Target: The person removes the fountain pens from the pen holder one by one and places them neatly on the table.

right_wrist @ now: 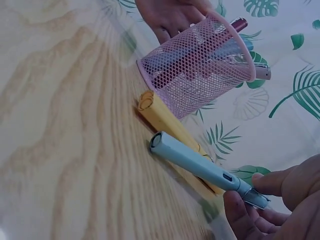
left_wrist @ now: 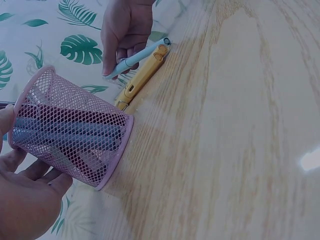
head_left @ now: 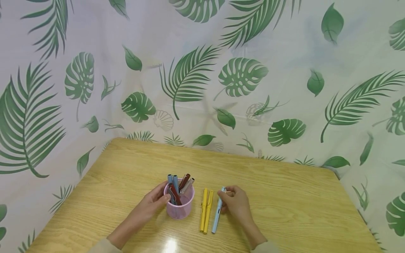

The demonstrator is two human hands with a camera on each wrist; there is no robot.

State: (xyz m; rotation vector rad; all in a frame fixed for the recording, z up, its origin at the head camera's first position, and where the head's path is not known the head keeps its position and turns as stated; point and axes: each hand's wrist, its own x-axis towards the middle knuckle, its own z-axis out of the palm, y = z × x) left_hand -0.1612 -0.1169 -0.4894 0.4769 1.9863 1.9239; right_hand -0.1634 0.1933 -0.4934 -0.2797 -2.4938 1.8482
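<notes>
My left hand [head_left: 151, 203] holds the pink mesh pen cup [head_left: 178, 212] from its left side, with the thumb at the rim. Several capped pens stand in the cup, among them blue pens [head_left: 175, 183], dark red pens [head_left: 185, 181] and a grey pen [head_left: 188, 185]. To the right, my right hand [head_left: 237, 204] pinches a light blue pen [right_wrist: 195, 162] by its cap end between thumb and fingers. Two yellow pens [head_left: 203, 211] lie side by side on the table, between the cup and the light blue pen.
The wooden table [head_left: 294, 203] reaches back to a hanging cloth [head_left: 196, 105] printed with green leaves, which also runs along the left and right sides. Light glares off the tabletop near the front edge.
</notes>
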